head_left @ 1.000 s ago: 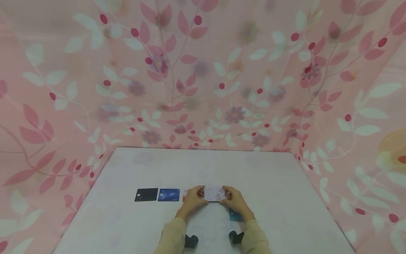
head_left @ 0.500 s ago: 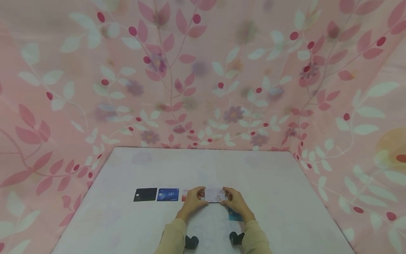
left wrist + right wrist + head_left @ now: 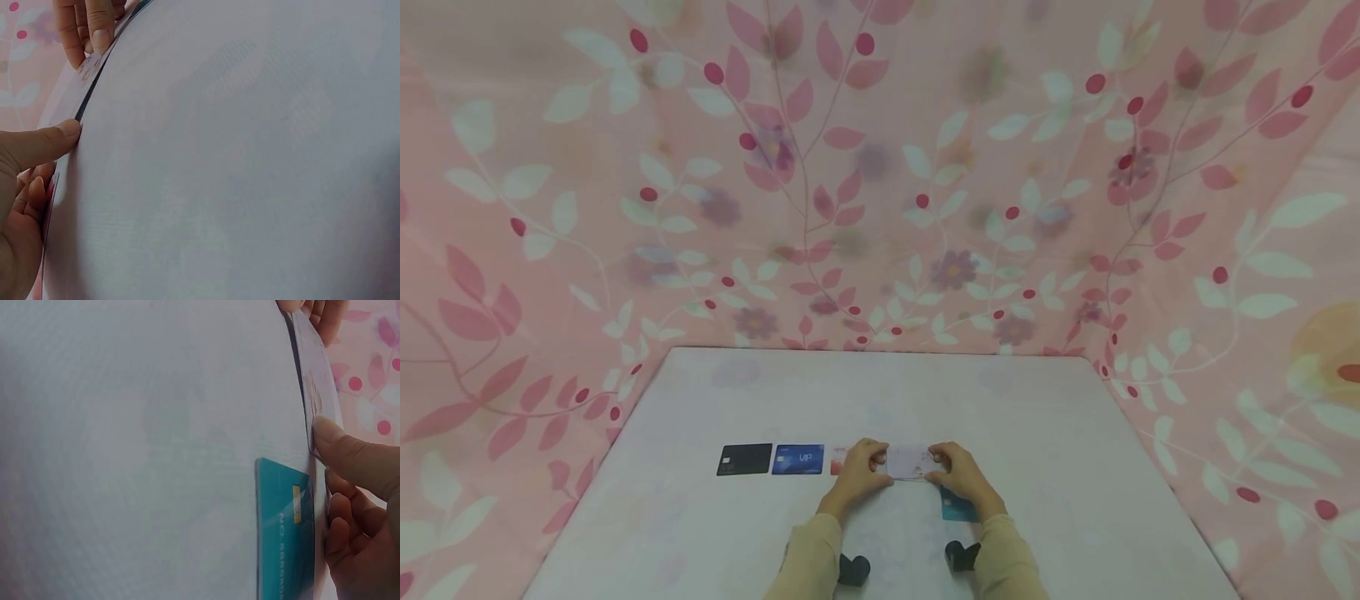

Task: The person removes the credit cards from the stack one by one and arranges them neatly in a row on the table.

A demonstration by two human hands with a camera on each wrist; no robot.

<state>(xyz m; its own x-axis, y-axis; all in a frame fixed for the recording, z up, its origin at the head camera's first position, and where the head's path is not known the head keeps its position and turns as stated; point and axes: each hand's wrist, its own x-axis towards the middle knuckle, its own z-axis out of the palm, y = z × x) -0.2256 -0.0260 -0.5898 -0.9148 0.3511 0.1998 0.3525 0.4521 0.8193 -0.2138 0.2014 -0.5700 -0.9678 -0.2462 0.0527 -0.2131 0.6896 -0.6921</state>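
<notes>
Between my two hands is a pale lilac card [image 3: 910, 462] with a small floral print. My left hand [image 3: 859, 473] pinches its left end, thumb on the near edge. At the other end, my right hand [image 3: 957, 473] pinches it by the near and far edges. A dark edge [image 3: 87, 100] shows along the card's underside in the left wrist view. Below my right hand lies a teal card [image 3: 281, 531] with a gold chip, partly covered by the hand in the head view. Left of my left hand, a red and white card [image 3: 837, 461] is mostly hidden.
A blue VIP card [image 3: 798, 459] and a black card [image 3: 745, 459] lie in a row on the left of the white table [image 3: 1037, 417]. Dark wrist mounts [image 3: 853, 571] show beside both sleeves. Pink floral cloth [image 3: 880, 208] surrounds the table on the back and sides.
Both hands and the lilac card have shifted slightly to the right, and a thin line now shows under the card's near edge. The other cards stay where they were on the table.
</notes>
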